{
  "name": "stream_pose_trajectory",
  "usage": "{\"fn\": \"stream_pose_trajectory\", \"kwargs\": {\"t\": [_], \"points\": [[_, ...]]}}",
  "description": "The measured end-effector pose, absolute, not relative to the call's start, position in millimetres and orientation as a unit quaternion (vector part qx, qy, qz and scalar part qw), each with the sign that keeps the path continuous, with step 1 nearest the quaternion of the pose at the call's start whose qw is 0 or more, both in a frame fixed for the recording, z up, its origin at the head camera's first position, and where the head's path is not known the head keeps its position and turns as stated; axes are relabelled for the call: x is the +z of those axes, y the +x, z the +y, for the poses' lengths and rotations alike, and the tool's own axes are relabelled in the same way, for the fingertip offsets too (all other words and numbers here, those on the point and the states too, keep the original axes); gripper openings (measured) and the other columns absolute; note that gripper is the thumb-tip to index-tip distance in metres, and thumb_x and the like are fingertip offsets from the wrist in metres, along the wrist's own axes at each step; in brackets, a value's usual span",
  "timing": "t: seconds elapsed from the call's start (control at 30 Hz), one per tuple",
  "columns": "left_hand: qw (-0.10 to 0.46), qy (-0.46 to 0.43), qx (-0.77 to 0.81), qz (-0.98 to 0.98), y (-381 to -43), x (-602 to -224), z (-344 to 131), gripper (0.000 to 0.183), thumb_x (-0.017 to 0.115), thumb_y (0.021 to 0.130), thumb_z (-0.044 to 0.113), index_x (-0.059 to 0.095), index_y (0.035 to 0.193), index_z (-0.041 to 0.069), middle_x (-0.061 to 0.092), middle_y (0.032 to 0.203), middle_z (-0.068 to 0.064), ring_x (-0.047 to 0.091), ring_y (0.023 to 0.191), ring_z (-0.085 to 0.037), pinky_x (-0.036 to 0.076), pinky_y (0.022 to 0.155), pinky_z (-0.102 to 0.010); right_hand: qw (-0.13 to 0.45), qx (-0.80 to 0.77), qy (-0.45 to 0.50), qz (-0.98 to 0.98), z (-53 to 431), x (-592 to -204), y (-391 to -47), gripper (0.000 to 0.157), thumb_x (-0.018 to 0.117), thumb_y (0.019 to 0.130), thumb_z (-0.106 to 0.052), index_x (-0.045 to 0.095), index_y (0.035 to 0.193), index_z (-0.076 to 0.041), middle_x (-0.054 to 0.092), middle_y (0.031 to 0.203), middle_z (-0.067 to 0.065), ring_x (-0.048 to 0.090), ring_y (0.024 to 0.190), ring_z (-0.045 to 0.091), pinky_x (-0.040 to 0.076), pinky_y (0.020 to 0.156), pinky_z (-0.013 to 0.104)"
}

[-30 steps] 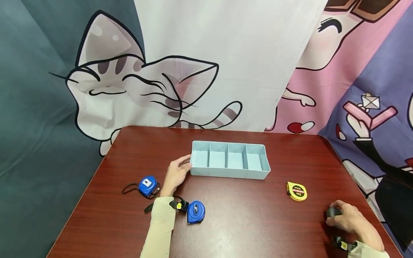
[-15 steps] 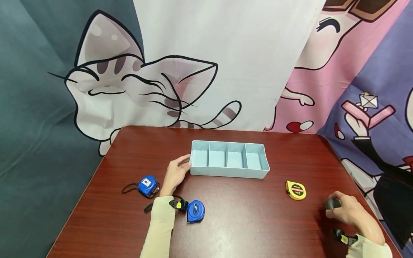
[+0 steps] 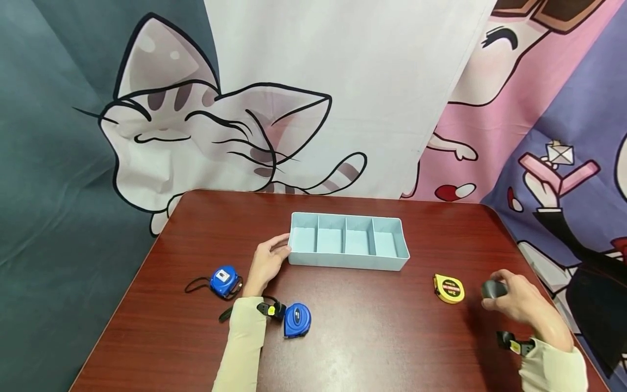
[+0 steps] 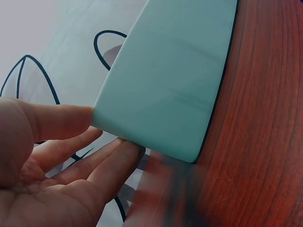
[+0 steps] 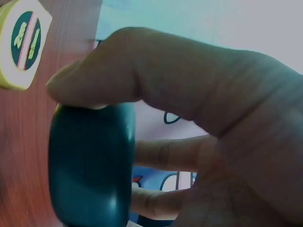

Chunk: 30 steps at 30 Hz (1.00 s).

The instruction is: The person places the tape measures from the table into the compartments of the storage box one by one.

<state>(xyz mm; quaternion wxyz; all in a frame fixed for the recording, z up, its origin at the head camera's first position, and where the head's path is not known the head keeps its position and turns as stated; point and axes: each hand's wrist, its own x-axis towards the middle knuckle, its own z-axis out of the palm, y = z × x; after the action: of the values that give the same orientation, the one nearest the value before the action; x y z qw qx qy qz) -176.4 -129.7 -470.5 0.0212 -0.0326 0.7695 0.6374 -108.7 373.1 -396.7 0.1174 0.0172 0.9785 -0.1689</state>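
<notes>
A pale blue-green tray [image 3: 349, 261] with several compartments in a row stands on the table. My left hand [image 3: 265, 269] is at its left end, thumb and fingertips touching the edge, fingers fairly straight in the left wrist view. My right hand [image 3: 521, 299] holds a dark, smooth, rounded block [image 3: 493, 289] above the table's right side. In the right wrist view the thumb lies on one narrow edge of the dark block [image 5: 90, 165], with fingers behind it; a trace of yellow shows at its top corner. Left of this hand lies a yellow tape measure [image 3: 449, 289].
One blue tape measure [image 3: 226, 282] with a dark wrist cord lies left of my left forearm. Another blue tape measure [image 3: 296, 320] lies just right of that forearm. The brown table [image 3: 382, 337] ends at a printed cloth [image 3: 313, 54] behind.
My right hand has moved left and away from me with the dark block, closer to the yellow tape measure. The left hand and the tray have stayed in place.
</notes>
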Motion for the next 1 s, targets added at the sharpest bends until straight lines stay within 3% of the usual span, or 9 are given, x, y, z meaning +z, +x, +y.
{"fn": "stream_pose_trajectory", "kwargs": {"t": [0.53,1.0], "points": [[0.022,-0.03,0.647,0.761,-176.7,-471.3,-130.4,0.037,0.058,0.089,0.008,0.056,0.125,0.005,0.059,0.119,-0.017,0.058,0.109,-0.022,0.045,0.091,-0.037,0.063,-0.189,-0.01,0.98,348.9,-388.2,-125.8,0.061,0.078,0.064,-0.025,0.052,0.113,0.003,0.055,0.079,0.017,0.05,0.064,0.024,0.036,0.051,0.03],[0.016,-0.03,0.64,0.767,-177.7,-473.9,-130.6,0.037,0.059,0.089,0.01,0.056,0.126,0.007,0.06,0.119,-0.017,0.059,0.107,-0.02,0.046,0.089,-0.035,0.065,-0.206,-0.017,0.976,326.4,-379.5,-147.3,0.063,0.077,0.068,-0.025,0.05,0.117,0.004,0.051,0.09,0.024,0.05,0.072,0.03,0.039,0.052,0.03]]}}
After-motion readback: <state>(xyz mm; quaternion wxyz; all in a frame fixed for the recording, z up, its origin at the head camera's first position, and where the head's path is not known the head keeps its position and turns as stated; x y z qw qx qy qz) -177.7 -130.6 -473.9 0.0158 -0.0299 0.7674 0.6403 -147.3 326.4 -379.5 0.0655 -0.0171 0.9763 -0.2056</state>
